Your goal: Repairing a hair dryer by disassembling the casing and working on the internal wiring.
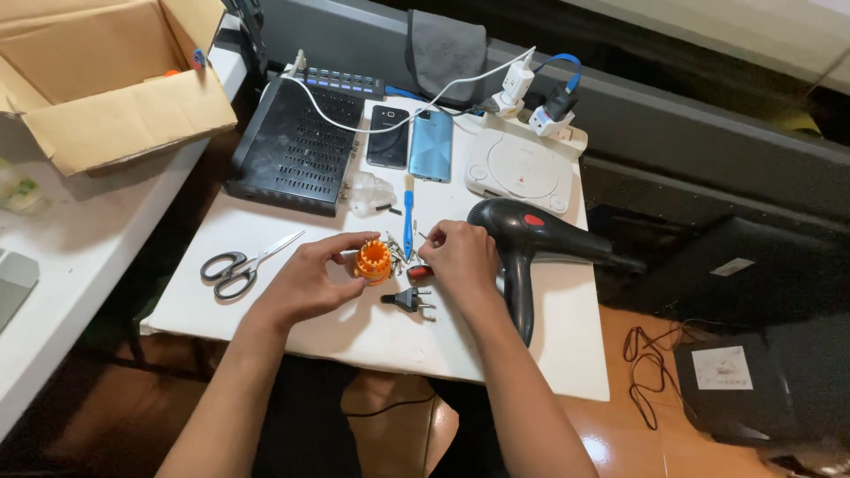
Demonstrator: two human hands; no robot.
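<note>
Currently left hand (305, 281) pinches orange bit holder (374, 261) steady; right hand (460, 258), just right of it, curls closed around red-handled screwdriver (420, 272), bits (398, 250) scattered behind.

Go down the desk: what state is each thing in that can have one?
cardboard box: flaps open.
scissors: blades nearly closed, lying flat.
two phones: screens dark.
hair dryer: lying on its side.
orange bit holder: upright, gripped by left hand.
right hand: closed on a red-tipped tool.
</note>
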